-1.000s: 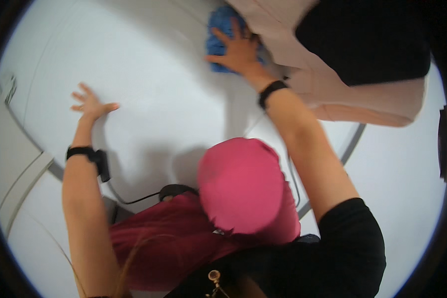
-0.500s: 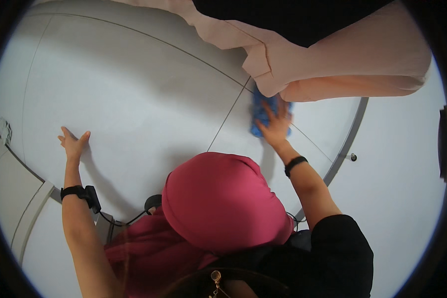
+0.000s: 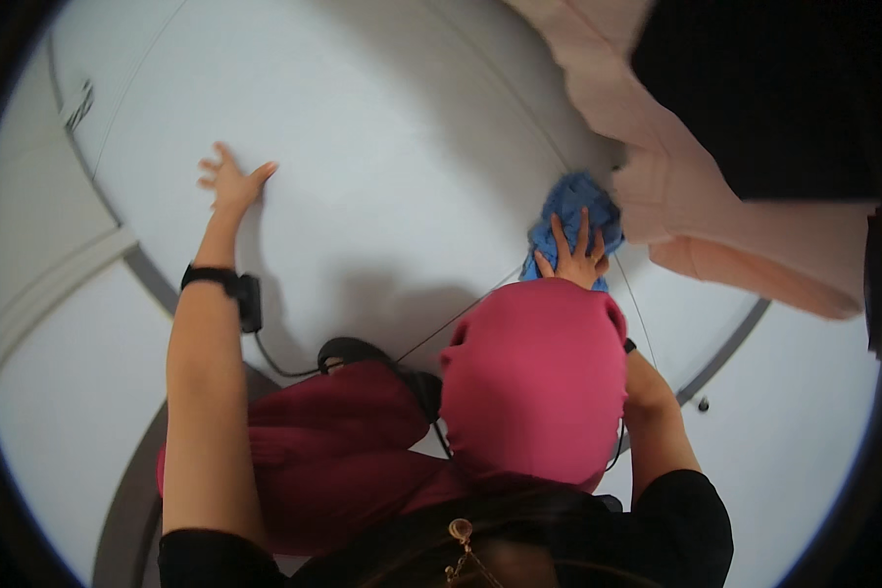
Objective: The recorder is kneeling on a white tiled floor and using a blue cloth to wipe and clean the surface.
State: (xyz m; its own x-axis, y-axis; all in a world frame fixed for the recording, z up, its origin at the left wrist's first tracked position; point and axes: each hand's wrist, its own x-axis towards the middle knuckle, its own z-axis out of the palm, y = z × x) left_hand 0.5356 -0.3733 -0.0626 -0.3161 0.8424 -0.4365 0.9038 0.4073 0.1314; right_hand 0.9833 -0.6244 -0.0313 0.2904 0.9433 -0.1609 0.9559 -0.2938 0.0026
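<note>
My right hand (image 3: 575, 257) lies flat on a crumpled blue cloth (image 3: 586, 201), its fingers spread and pressing the cloth to the white tiled floor (image 3: 392, 137). Part of that hand and its wrist is hidden behind my raised knee (image 3: 539, 382) in dark pink trousers. Over to the left, my left hand (image 3: 235, 186) is open with fingers apart and nothing in them. It is by the floor, and I cannot tell whether it touches. A black band with a small box (image 3: 248, 299) and a cable sits on my left wrist.
Pale pink fabric (image 3: 657, 186) with black above hangs close beside the cloth at the upper right. My black shoe (image 3: 353, 355) stands between my arms. A grey strip (image 3: 725, 353) borders the floor at right. A pale ledge (image 3: 59, 294) runs along the left.
The view has turned and shifted. My right hand and the cloth now appear lower and farther right, the cloth more bunched. My knee covers the right wrist; the left hand stays open.
</note>
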